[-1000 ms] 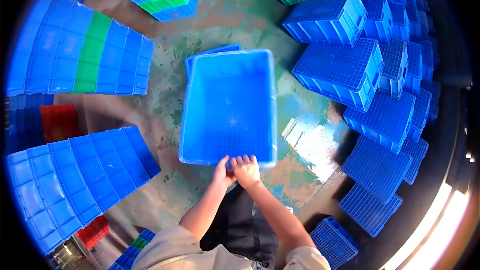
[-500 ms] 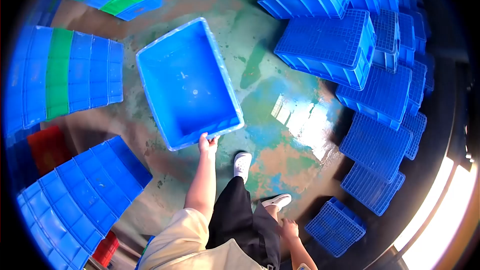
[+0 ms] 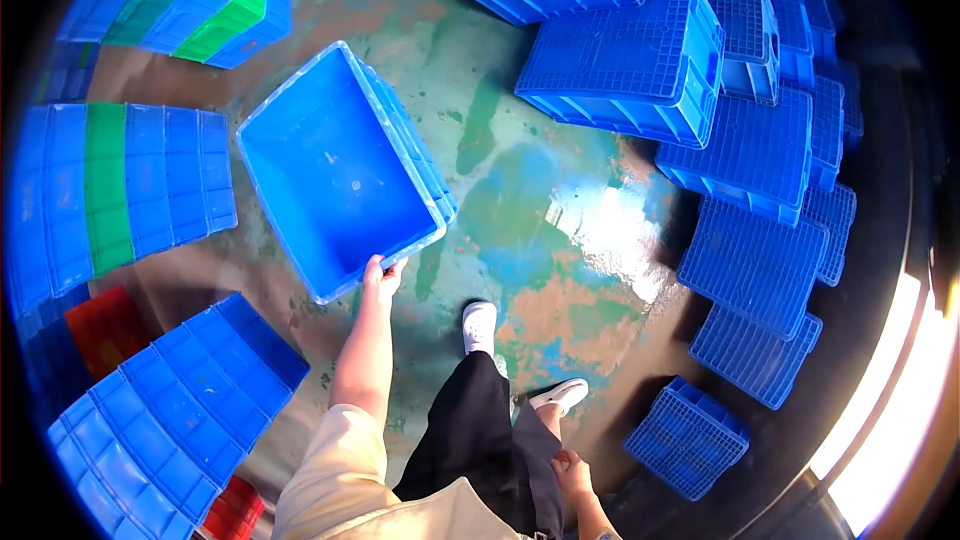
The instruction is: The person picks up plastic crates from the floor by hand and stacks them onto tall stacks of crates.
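My left hand (image 3: 382, 277) grips the near rim of a blue plastic crate (image 3: 412, 145), thumb over the edge. The crate is tilted so that its hollow inside faces me, and nothing lies in it. Its ribbed outer side shows along the right. My right hand (image 3: 571, 474) hangs low beside my dark trouser leg, fingers loosely curled, with nothing visible in it.
Stacked blue crates with a green one (image 3: 107, 188) stand at left, and another blue stack (image 3: 190, 395) nearer me. Red crates (image 3: 108, 328) sit between them. Many upturned blue crates (image 3: 625, 50) line the right side. The painted floor (image 3: 520, 200) has a bright reflection.
The crate has shifted left in view with my left hand still on its rim, and more of its right outer side shows. My right hand stays low by my leg.
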The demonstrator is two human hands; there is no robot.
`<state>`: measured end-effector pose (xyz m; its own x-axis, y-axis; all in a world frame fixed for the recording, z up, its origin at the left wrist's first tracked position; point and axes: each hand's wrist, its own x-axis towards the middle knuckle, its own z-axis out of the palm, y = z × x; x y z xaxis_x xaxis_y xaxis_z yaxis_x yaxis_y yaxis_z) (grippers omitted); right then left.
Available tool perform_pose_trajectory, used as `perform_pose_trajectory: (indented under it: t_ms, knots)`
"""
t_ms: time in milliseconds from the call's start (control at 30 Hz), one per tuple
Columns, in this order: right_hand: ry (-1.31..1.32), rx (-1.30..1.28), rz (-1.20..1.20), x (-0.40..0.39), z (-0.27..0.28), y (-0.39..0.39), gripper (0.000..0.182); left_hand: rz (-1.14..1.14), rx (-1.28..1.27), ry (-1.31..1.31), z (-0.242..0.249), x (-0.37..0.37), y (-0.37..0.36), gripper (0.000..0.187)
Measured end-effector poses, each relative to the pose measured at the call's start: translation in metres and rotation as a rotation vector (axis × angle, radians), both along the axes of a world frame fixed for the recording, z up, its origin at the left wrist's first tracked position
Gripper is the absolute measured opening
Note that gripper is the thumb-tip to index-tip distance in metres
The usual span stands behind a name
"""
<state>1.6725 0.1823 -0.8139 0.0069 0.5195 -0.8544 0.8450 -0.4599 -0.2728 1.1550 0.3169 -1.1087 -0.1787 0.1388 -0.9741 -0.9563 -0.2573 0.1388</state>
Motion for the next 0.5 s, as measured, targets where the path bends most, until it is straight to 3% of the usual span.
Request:
perform_pose_trajectory:
  t_ms: [167,200,267,333,400,500]
  knots:
    - [0.021,-0.053,-0.185,0.015,-0.005,0.001,0.024,-0.058,0.026,-0.101,0.028,0.001,0.014,0.036]
    - [0.008,-0.051,-0.203,0.02,-0.004,0.002,0.024,-0.004,0.13,-0.154,-0.023,-0.016,-0.011,0.039]
    - [0.0,-0.046,-0.215,0.032,0.005,-0.004,0.025,-0.173,0.112,0.13,0.026,0.016,-0.003,0.062]
    - [-0.087,-0.086,-0.25,0.055,0.008,-0.021,0.028,-0.277,-0.024,-0.049,0.092,0.04,0.013,0.089]
    - [-0.14,-0.101,-0.275,0.073,0.023,-0.031,0.03,-0.456,-0.166,0.056,0.123,0.079,0.017,0.1]
    - [-0.229,-0.141,-0.389,0.107,0.043,-0.061,0.032,-1.247,-0.234,0.2,0.127,0.138,-0.012,0.099]
